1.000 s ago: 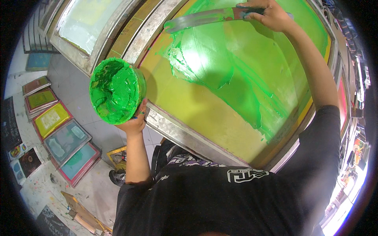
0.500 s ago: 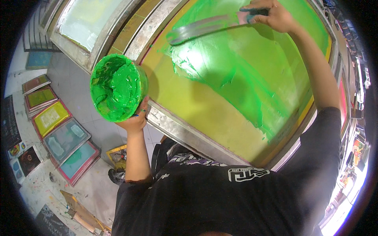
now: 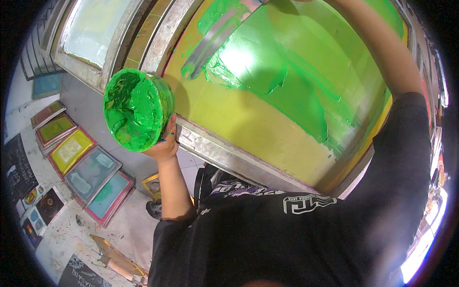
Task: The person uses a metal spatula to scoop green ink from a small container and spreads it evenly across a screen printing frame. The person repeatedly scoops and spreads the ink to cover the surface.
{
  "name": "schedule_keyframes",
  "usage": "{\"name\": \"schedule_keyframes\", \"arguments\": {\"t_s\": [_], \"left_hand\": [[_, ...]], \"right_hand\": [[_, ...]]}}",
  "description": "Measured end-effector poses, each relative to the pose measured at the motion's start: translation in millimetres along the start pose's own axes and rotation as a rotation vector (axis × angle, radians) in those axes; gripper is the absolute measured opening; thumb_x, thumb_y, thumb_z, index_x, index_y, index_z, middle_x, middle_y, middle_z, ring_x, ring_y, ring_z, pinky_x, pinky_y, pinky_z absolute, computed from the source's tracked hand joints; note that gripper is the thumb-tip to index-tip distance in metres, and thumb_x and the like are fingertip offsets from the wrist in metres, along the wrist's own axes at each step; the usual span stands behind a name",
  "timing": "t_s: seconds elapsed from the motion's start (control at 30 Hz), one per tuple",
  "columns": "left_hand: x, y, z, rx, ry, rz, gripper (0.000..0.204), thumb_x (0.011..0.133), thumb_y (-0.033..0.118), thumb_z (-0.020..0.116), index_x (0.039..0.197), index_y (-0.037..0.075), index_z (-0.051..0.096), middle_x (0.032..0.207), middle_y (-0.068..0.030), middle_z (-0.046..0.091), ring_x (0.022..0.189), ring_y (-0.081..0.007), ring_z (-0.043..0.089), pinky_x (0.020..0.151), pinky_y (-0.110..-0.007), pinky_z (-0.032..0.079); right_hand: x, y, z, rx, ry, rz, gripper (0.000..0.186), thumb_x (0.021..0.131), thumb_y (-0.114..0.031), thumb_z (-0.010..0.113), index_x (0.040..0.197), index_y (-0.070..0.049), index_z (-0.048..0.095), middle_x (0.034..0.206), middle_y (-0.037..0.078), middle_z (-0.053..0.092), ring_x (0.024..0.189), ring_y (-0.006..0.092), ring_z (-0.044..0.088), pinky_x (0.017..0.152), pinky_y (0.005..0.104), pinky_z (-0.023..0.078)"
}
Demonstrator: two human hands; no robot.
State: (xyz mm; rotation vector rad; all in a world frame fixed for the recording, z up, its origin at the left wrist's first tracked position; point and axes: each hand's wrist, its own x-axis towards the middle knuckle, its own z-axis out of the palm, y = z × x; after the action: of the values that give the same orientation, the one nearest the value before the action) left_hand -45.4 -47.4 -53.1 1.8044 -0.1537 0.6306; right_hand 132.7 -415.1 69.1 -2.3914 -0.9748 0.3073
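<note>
My left hand [image 3: 165, 146] is closed around the lower side of a bucket [image 3: 169, 98], tilted so its mouth faces me. Thick green ink [image 3: 143, 103] coats its inside. At the top edge, my right hand [image 3: 262, 2] is mostly cut off, with its fingers at the pinkish end of a squeegee [image 3: 217, 40]. The squeegee's long grey blade slants down to the left, smeared green, over a large framed printing screen [image 3: 215, 150]. A green ink layer [image 3: 299, 107] with a ragged edge covers the screen's upper and right part; its near left part shows yellow mesh.
A second framed screen [image 3: 79, 67] with a pale surface stands at the upper left. Several smaller frames, among them a yellow one [image 3: 71, 148] and a grey one [image 3: 93, 174], lie in a row on the left. Tiled floor [image 3: 86, 103] shows between.
My right hand has moved up and left, mostly out of view. The squeegee has tilted steeper, its free end lower and further left. My left hand still holds the bucket.
</note>
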Motion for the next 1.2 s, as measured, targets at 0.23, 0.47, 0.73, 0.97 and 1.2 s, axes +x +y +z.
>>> {"name": "schedule_keyframes", "arguments": {"t_s": [0.23, 0.47, 0.73, 0.97, 1.2], "left_hand": [[0.5, 6.6, 6.0, -0.113, 0.037, -0.042, 0.080, 0.063, -0.011, 0.073, 0.131, 0.002, 0.032, 0.128, -0.0142, 0.044, 0.111, -0.0274, 0.051, 0.093, -0.041, 0.047], [2.2, 14.7, 6.1, -0.109, 0.081, -0.179, 0.090, 0.060, -0.012, 0.073, 0.135, 0.005, 0.026, 0.132, -0.0156, 0.040, 0.114, -0.0279, 0.049, 0.091, -0.043, 0.049], [1.8, 14.4, 2.9, -0.052, 0.051, -0.111, 0.088, 0.061, -0.011, 0.075, 0.134, 0.001, 0.028, 0.130, -0.0149, 0.043, 0.110, -0.0264, 0.051, 0.087, -0.040, 0.051], [3.2, 6.6, 6.7, -0.094, 0.062, -0.028, 0.076, 0.065, -0.006, 0.074, 0.130, 0.001, 0.035, 0.126, -0.0124, 0.047, 0.110, -0.0242, 0.052, 0.093, -0.039, 0.045], [2.7, 7.2, 6.1, -0.095, 0.062, -0.034, 0.078, 0.066, -0.001, 0.076, 0.131, 0.001, 0.033, 0.127, -0.0132, 0.045, 0.109, -0.0253, 0.052, 0.092, -0.038, 0.046]], "right_hand": [[-0.2, 0.4, 1.6, 0.004, -0.060, 0.001, 0.030, 0.071, 0.000, 0.064, 0.100, -0.003, 0.067, 0.085, 0.012, 0.065, 0.078, 0.0201, 0.062, 0.070, 0.0300, 0.049], [-14.8, -3.4, -1.8, 0.106, -0.123, 0.054, 0.026, 0.069, 0.002, 0.063, 0.094, -0.002, 0.068, 0.082, 0.012, 0.065, 0.077, 0.0203, 0.061, 0.068, 0.0312, 0.049], [-57.2, 8.8, -20.2, 0.019, -0.273, 0.129, 0.027, 0.064, 0.005, 0.061, 0.089, 0.000, 0.067, 0.080, 0.013, 0.065, 0.074, 0.0216, 0.060, 0.065, 0.0319, 0.047], [-69.2, 32.8, -41.2, 0.185, -0.095, 0.363, 0.026, 0.066, 0.003, 0.063, 0.091, -0.001, 0.068, 0.081, 0.011, 0.066, 0.076, 0.0191, 0.061, 0.069, 0.0308, 0.048], [-24.2, 34.8, -29.9, -0.102, 0.153, 0.332, 0.025, 0.069, -0.001, 0.063, 0.094, -0.002, 0.068, 0.083, 0.011, 0.067, 0.076, 0.0186, 0.061, 0.071, 0.0299, 0.048]]}}
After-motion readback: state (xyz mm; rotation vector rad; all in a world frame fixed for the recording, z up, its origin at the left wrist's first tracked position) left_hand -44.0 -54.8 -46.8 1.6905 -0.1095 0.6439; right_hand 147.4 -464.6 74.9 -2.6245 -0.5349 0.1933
